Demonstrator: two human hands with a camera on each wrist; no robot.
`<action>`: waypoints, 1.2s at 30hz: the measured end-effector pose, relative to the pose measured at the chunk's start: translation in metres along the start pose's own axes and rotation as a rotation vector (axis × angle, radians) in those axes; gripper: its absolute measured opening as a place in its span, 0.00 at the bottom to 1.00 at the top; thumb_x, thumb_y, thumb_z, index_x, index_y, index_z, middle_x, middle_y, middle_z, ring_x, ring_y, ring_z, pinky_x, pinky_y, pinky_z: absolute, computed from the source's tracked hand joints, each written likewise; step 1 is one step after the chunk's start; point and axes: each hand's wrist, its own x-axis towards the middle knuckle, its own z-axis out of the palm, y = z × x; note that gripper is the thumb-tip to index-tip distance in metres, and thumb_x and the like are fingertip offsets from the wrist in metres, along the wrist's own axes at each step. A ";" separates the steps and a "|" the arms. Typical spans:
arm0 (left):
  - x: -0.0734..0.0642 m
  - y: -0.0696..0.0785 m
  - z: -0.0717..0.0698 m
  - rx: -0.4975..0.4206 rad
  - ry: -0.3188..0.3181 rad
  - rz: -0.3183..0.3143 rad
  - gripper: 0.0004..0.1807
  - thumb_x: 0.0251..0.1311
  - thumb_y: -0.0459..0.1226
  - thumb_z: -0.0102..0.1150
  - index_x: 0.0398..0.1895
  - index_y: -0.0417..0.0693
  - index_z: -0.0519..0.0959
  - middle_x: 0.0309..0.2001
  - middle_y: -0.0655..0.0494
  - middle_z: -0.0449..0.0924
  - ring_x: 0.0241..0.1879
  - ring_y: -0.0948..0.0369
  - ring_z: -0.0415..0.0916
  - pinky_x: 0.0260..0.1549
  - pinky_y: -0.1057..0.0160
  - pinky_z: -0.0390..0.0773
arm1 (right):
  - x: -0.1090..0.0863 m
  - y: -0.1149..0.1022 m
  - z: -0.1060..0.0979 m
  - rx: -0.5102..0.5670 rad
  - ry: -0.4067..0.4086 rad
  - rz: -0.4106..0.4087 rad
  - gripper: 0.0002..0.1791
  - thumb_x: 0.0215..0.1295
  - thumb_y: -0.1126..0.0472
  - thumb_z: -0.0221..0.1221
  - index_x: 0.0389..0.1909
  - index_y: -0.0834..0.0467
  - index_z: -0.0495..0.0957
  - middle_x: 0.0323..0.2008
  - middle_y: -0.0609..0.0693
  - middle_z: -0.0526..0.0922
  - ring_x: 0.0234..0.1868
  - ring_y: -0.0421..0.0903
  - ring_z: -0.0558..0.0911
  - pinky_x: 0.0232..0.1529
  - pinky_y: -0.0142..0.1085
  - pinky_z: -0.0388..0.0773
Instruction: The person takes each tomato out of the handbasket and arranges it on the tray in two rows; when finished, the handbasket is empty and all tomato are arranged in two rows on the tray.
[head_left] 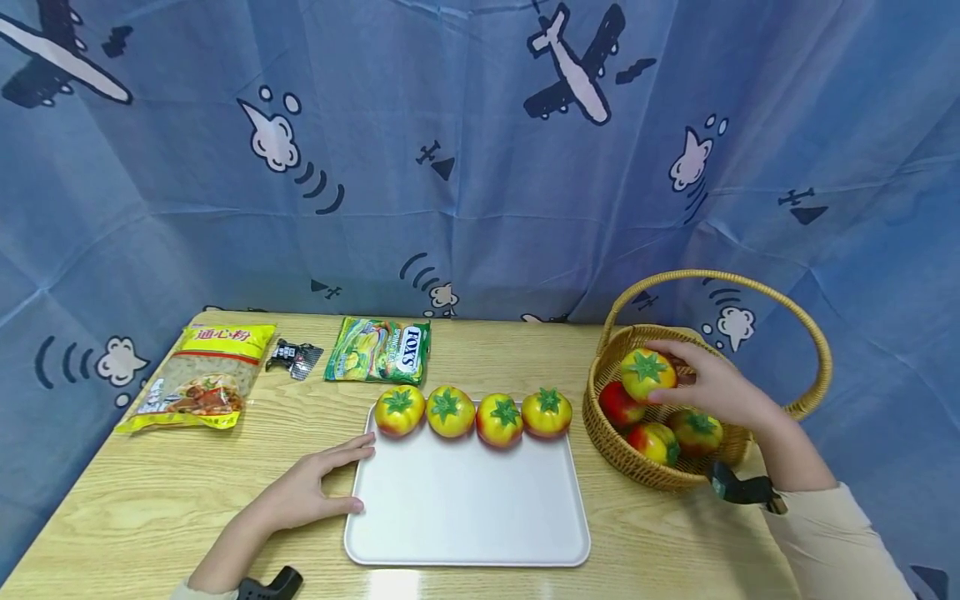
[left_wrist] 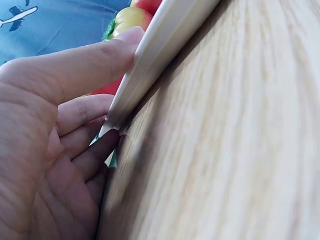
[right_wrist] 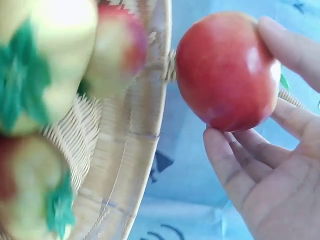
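Note:
In the head view, my right hand pinches a yellow-red tomato over the wicker basket. From the right wrist, the red underside of this tomato shows between thumb and fingertips, above the basket's rim. Several more tomatoes lie inside the basket. My left hand is at the left edge of the white tray, thumb and fingers spread apart. Its thumb and fingertips touch the tray's rim in the left wrist view. Several tomatoes sit in a row along the tray's far edge.
Behind the tray lies a green FOX'S candy bag. A yellow pasta bag and a small black packet are at the back left. The basket's tall handle arches beside my right forearm. A blue curtain hangs behind the table.

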 end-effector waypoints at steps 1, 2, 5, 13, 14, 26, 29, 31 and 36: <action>0.000 0.000 0.000 0.004 -0.002 0.005 0.41 0.50 0.58 0.64 0.66 0.52 0.69 0.71 0.59 0.60 0.69 0.48 0.58 0.64 0.43 0.61 | 0.000 -0.003 0.003 0.012 0.007 -0.012 0.37 0.58 0.51 0.65 0.67 0.56 0.64 0.61 0.57 0.70 0.52 0.46 0.74 0.46 0.38 0.76; 0.000 0.000 -0.001 0.006 -0.004 0.010 0.40 0.50 0.58 0.64 0.66 0.52 0.69 0.71 0.58 0.60 0.69 0.48 0.58 0.64 0.42 0.61 | -0.001 -0.007 0.005 0.030 0.010 -0.022 0.36 0.59 0.52 0.65 0.67 0.56 0.64 0.60 0.57 0.71 0.51 0.45 0.74 0.47 0.36 0.76; 0.000 0.000 -0.001 0.011 -0.009 0.018 0.40 0.51 0.58 0.63 0.66 0.52 0.69 0.71 0.58 0.60 0.69 0.48 0.58 0.64 0.43 0.61 | -0.001 -0.017 0.015 0.066 0.016 -0.033 0.36 0.59 0.53 0.65 0.67 0.57 0.64 0.59 0.58 0.72 0.50 0.45 0.75 0.46 0.34 0.78; -0.001 -0.002 -0.001 0.029 0.001 0.025 0.39 0.51 0.58 0.64 0.66 0.52 0.69 0.71 0.60 0.61 0.69 0.49 0.59 0.63 0.44 0.63 | 0.005 -0.050 0.048 0.167 0.004 -0.071 0.37 0.56 0.52 0.67 0.66 0.54 0.65 0.59 0.55 0.72 0.52 0.51 0.74 0.53 0.49 0.78; -0.001 -0.002 -0.001 0.026 0.000 0.021 0.39 0.50 0.58 0.64 0.66 0.53 0.69 0.71 0.61 0.61 0.69 0.49 0.59 0.63 0.44 0.63 | 0.006 -0.054 0.052 0.181 0.004 -0.084 0.37 0.56 0.52 0.67 0.66 0.53 0.65 0.59 0.55 0.72 0.53 0.50 0.74 0.54 0.50 0.77; 0.000 0.002 -0.001 0.008 -0.019 0.006 0.40 0.51 0.59 0.63 0.66 0.54 0.69 0.71 0.62 0.59 0.70 0.49 0.57 0.64 0.44 0.62 | 0.016 -0.085 0.106 0.402 -0.036 -0.210 0.37 0.53 0.55 0.69 0.65 0.52 0.67 0.61 0.51 0.72 0.54 0.48 0.76 0.53 0.34 0.79; 0.000 0.002 -0.001 0.006 -0.019 0.007 0.40 0.51 0.59 0.63 0.66 0.53 0.69 0.71 0.61 0.59 0.70 0.49 0.57 0.64 0.44 0.62 | 0.018 -0.094 0.121 0.454 -0.075 -0.211 0.37 0.53 0.55 0.69 0.65 0.51 0.67 0.62 0.51 0.71 0.55 0.50 0.75 0.53 0.37 0.79; 0.000 0.002 -0.001 0.008 -0.018 0.007 0.40 0.51 0.59 0.63 0.66 0.53 0.68 0.71 0.61 0.59 0.70 0.49 0.57 0.64 0.43 0.62 | 0.019 -0.100 0.130 0.476 -0.106 -0.207 0.38 0.53 0.54 0.69 0.66 0.51 0.66 0.63 0.51 0.70 0.57 0.50 0.74 0.55 0.40 0.78; 0.000 0.001 -0.001 0.012 -0.013 0.011 0.40 0.51 0.59 0.63 0.66 0.52 0.68 0.72 0.60 0.59 0.70 0.49 0.57 0.64 0.43 0.61 | 0.025 -0.120 0.151 0.479 -0.143 -0.204 0.39 0.52 0.51 0.69 0.66 0.53 0.66 0.64 0.50 0.69 0.59 0.49 0.73 0.58 0.43 0.76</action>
